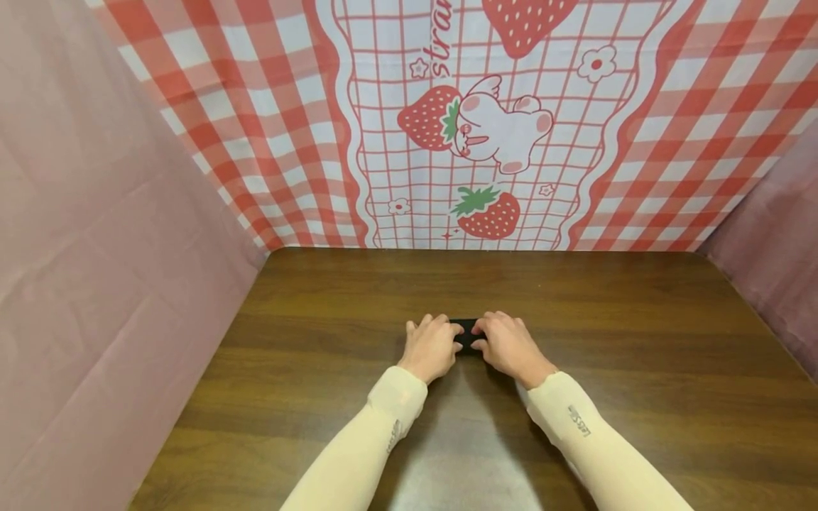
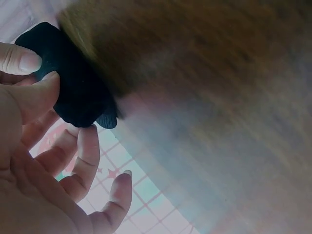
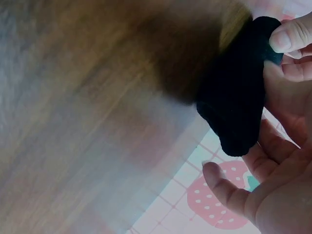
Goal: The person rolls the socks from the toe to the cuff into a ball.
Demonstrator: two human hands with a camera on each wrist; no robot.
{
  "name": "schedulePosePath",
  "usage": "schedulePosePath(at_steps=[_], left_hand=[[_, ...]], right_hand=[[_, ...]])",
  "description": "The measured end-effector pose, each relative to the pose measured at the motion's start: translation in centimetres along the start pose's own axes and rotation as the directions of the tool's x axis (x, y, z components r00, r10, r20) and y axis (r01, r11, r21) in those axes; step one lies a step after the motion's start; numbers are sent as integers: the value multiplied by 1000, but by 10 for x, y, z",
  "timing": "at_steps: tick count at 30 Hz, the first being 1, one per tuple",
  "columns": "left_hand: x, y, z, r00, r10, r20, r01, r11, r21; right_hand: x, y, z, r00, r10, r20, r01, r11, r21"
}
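Observation:
A folded black sock (image 1: 467, 336) of soft cloth lies between the two hands at the middle of the table. My left hand (image 1: 429, 348) pinches its left end between thumb and fingers, and my right hand (image 1: 511, 346) does the same at the right end. In the left wrist view the thumb presses on the near face of the black sock (image 2: 73, 80), and a ribbed edge sticks out at its lower corner. From the right wrist the black sock (image 3: 234, 95) appears as a compact bundle, with the little finger held away from it.
The brown wooden table (image 1: 307, 397) spreads around both arms. A red checked cloth with strawberries (image 1: 488, 215) hangs along its back edge. Pink cloth walls (image 1: 128, 248) close in the left and right sides.

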State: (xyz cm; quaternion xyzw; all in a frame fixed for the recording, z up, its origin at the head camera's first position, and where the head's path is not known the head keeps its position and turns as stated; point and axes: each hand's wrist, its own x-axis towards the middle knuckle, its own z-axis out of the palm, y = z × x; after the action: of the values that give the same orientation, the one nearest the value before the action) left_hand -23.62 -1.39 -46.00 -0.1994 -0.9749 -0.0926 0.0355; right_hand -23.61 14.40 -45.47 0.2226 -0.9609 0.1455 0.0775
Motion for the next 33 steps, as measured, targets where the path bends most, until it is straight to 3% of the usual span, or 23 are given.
schedulePosePath(at_steps=[13, 21, 26, 33], left_hand=[[-2, -3, 0, 1000, -17, -5, 17, 999, -30], [-7, -4, 3, 994, -18, -107, 9, 996, -88], [-9, -3, 1, 988, 26, -154, -42, 994, -100], [-7, -3, 1, 987, 92, -135, -103, 992, -76]], right_hand=[[3, 1, 1, 998, -16, 60, 18, 999, -32], [4, 0, 0, 995, 1, 103, -1, 1000, -2], [4, 0, -4, 991, -3, 137, 3, 1000, -2], [6, 0, -7, 985, -3, 173, 0, 1000, 17]])
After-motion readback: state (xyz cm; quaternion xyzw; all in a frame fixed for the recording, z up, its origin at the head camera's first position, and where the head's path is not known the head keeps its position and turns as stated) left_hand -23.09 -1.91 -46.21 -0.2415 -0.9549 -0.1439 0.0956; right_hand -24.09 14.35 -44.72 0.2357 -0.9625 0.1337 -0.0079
